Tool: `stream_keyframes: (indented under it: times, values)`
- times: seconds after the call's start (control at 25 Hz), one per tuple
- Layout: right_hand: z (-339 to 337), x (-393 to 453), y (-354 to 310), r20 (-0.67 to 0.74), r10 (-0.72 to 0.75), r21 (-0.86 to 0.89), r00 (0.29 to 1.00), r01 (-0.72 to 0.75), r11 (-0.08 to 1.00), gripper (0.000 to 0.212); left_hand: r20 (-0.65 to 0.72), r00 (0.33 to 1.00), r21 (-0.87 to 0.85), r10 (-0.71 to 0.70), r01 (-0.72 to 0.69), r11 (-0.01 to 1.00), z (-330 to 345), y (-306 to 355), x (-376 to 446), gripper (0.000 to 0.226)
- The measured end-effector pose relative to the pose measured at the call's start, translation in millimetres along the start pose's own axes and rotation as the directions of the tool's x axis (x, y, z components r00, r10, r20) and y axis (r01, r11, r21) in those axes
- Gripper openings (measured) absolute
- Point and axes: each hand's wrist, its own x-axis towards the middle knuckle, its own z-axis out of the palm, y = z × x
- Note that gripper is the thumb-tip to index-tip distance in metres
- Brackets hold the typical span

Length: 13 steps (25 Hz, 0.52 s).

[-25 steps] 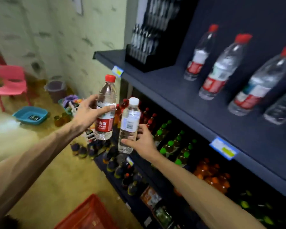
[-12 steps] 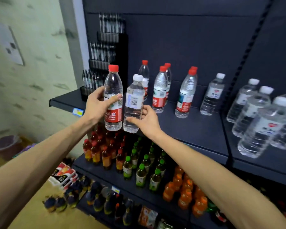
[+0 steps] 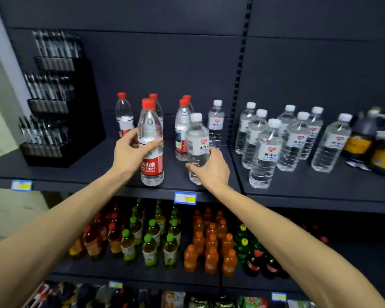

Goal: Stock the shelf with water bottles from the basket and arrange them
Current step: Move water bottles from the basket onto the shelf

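My left hand (image 3: 131, 152) grips a red-capped water bottle (image 3: 151, 138) with a red label, upright at the front of the dark shelf (image 3: 87, 172). My right hand (image 3: 210, 166) grips a white-capped water bottle (image 3: 197, 138) beside it, its base low at the shelf surface. Whether either base touches the shelf I cannot tell. Behind them stand several red-capped bottles (image 3: 124, 117) and one white-capped bottle (image 3: 216, 123). The basket is out of view.
Several white-capped bottles (image 3: 265, 150) fill the shelf section to the right, with dark jars (image 3: 365, 134) beyond. A black pen display (image 3: 60, 112) stands at the shelf's left end. The lower shelf holds rows of tea and orange drink bottles (image 3: 209, 241).
The view has swung from the floor side onto the shelf. Both hands have carried their bottles forward and down, from mid-air in front of the shelf edge onto the shelf.
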Motion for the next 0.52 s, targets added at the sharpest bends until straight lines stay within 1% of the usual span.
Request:
stream_keyframes:
  times: [0.08, 0.16, 0.24, 0.32, 0.36, 0.4, 0.44, 0.52]
  values:
    - [-8.5, 7.4, 14.7, -0.037, 0.074, -0.024, 0.997, -0.075, 0.997, 0.072, 0.030, 0.999, -0.008, -0.011, 0.011, 1.000, 16.2, -4.2, 1.1, 0.036]
    - [-12.0, 19.2, 26.5, -0.062, 0.136, 0.011, 0.989, -0.135, 0.991, 0.078, 0.058, 0.998, -0.010, -0.011, 0.012, 1.000, 29.9, -7.5, 3.6, 0.040]
    - [-12.9, 32.3, 39.0, -0.023, 0.173, 0.156, 0.985, -0.168, 0.973, 0.077, 0.070, 0.997, -0.008, -0.021, 0.021, 1.000, 39.8, -11.1, 4.9, 0.044]
    - [-13.3, 43.2, 51.9, 0.036, 0.208, 0.332, 0.977, -0.208, 0.920, 0.070, 0.070, 0.997, 0.011, -0.017, 0.016, 1.000, 45.7, -13.9, 7.1, 0.046]
    - [-12.9, 46.6, 57.4, 0.024, 0.218, 0.370, 0.976, -0.211, 0.905, 0.068, 0.069, 0.997, 0.017, -0.016, 0.015, 1.000, 47.0, -14.9, 9.4, 0.046]
    - [-12.6, 46.9, 60.9, -0.007, 0.215, 0.374, 0.977, -0.197, 0.906, 0.069, 0.069, 0.997, 0.024, -0.019, 0.017, 1.000, 47.7, -16.0, 11.1, 0.047]
    - [-12.2, 48.0, 63.2, -0.056, 0.192, 0.338, 0.980, -0.163, 0.927, 0.071, 0.069, 0.997, 0.035, -0.020, 0.018, 0.999, 48.7, -17.6, 13.1, 0.048]
    - [-10.0, 54.9, 63.6, -0.129, 0.103, 0.197, 0.986, -0.076, 0.977, 0.077, 0.068, 0.997, 0.051, -0.021, 0.018, 0.999, 50.3, -21.1, 18.0, 0.049]
